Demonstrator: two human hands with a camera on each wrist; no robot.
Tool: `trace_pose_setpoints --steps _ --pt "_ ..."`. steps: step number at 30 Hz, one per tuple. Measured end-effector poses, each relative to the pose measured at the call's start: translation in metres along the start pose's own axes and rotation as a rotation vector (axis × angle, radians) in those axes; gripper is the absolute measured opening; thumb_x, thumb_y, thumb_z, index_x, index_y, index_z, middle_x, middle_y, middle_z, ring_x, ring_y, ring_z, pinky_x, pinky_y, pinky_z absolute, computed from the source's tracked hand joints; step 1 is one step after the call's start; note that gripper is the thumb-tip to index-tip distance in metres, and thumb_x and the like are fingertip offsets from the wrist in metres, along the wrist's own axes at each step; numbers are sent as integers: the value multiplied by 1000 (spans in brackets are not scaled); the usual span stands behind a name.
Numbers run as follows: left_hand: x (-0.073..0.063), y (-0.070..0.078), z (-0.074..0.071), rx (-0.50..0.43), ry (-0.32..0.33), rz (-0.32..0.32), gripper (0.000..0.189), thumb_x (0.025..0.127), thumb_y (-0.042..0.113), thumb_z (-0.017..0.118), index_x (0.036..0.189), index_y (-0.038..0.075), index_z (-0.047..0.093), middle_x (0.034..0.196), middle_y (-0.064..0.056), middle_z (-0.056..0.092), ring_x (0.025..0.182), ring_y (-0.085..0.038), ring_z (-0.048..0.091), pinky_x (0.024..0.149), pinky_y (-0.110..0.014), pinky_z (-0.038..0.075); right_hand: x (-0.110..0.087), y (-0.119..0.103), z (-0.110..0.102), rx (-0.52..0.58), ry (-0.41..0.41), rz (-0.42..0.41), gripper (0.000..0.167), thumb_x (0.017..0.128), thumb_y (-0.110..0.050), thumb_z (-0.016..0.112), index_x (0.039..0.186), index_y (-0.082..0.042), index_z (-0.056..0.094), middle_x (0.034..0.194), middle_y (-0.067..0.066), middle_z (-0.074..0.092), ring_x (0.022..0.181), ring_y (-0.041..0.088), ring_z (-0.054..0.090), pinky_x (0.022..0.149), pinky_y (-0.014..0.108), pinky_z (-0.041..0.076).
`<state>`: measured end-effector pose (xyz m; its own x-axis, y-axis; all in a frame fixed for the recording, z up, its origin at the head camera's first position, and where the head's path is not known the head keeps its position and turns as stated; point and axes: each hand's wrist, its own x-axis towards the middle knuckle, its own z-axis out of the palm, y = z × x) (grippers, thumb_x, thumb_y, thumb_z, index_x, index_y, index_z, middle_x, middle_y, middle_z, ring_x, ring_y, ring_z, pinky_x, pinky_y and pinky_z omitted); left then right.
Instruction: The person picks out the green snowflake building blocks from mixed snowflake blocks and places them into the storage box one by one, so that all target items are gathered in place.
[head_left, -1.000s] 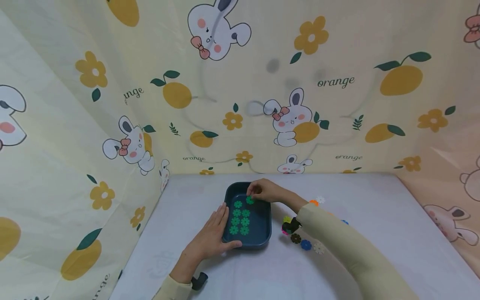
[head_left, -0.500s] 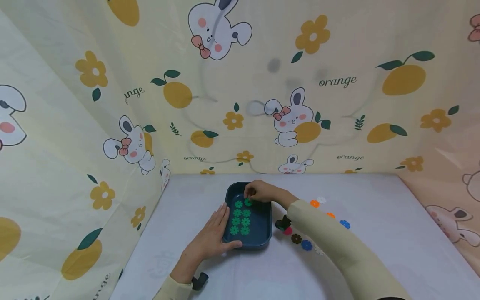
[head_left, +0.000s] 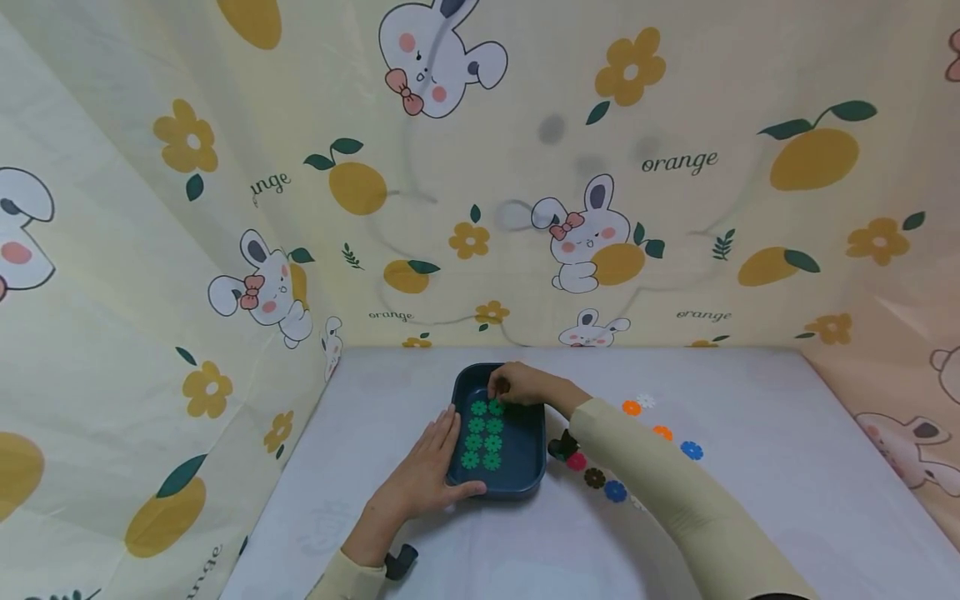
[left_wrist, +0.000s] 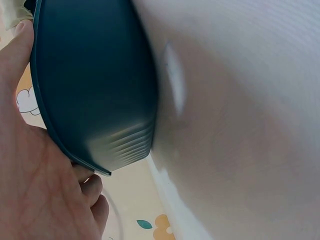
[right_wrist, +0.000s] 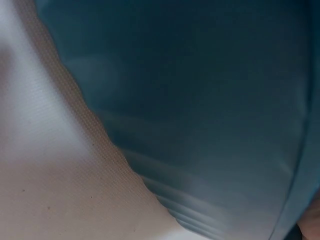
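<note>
A dark blue rectangular tray (head_left: 522, 450) stands on the white table. Inside it, green flower-shaped pieces (head_left: 474, 442) lie flat in two columns. My left hand (head_left: 423, 467) rests against the tray's left side, fingers straight along the rim and thumb across the near left corner. My right hand (head_left: 522, 385) reaches over the tray's far right rim. Its fingertips pinch a green flower piece (head_left: 496, 407) at the top of the right-hand column, partly covering it. Both wrist views show mostly the tray's outer wall (left_wrist: 95, 75), and the right fingers' work is hidden there.
Right of the tray lie loose flower pieces: pink (head_left: 576, 462), brown (head_left: 595, 477), blue (head_left: 615, 491), orange (head_left: 632, 407) and white (head_left: 645, 402) among them. The right sleeve (head_left: 660, 483) passes over this area. A printed curtain (head_left: 480, 275) hangs behind the table.
The right hand has shifted slightly left with the green flower piece, bringing it closer to the top piece of the left column. The left hand stays on the tray.
</note>
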<state>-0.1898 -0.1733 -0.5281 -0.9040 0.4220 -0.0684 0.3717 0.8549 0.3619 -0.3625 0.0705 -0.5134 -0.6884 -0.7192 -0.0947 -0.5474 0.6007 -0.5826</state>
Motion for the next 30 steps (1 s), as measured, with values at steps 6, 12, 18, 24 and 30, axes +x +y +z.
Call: trace_pose_setpoints --steps 6,12,18,24,30 --pt "1 1 0 -12 -3 3 121 93 78 64 173 6 9 182 -7 0 168 -26 4 135 -48 12 1 2 1 -24 6 -1 10 101 0 72 110 -2 77 101 6 74 91 15 66 89 35 62" --pt "3 0 1 -9 -3 3 121 93 78 64 173 6 8 182 -6 -1 168 -25 4 135 -47 13 -1 3 0 -21 3 23 11 101 -1 72 111 -3 76 102 3 73 93 16 67 92 37 62" --pt "4 1 2 -20 -7 13 122 93 78 65 173 7 8 182 -6 -2 168 -25 3 135 -48 13 -7 5 -5 -11 6 12 12 103 -5 71 114 -6 75 107 3 73 97 15 68 94 36 62" --pt "6 4 3 -36 -15 8 122 93 77 66 173 7 6 182 -6 -4 168 -25 3 135 -50 14 -21 8 -20 39 66 -31 14 106 -11 70 117 -6 77 107 0 74 96 13 68 93 34 61" --pt "8 4 2 -27 -24 -17 124 91 80 65 174 11 4 182 -4 -5 168 -24 2 135 -50 14 -53 5 -41 65 146 -42 18 108 -16 67 120 -5 76 110 -2 74 100 15 69 94 35 62"
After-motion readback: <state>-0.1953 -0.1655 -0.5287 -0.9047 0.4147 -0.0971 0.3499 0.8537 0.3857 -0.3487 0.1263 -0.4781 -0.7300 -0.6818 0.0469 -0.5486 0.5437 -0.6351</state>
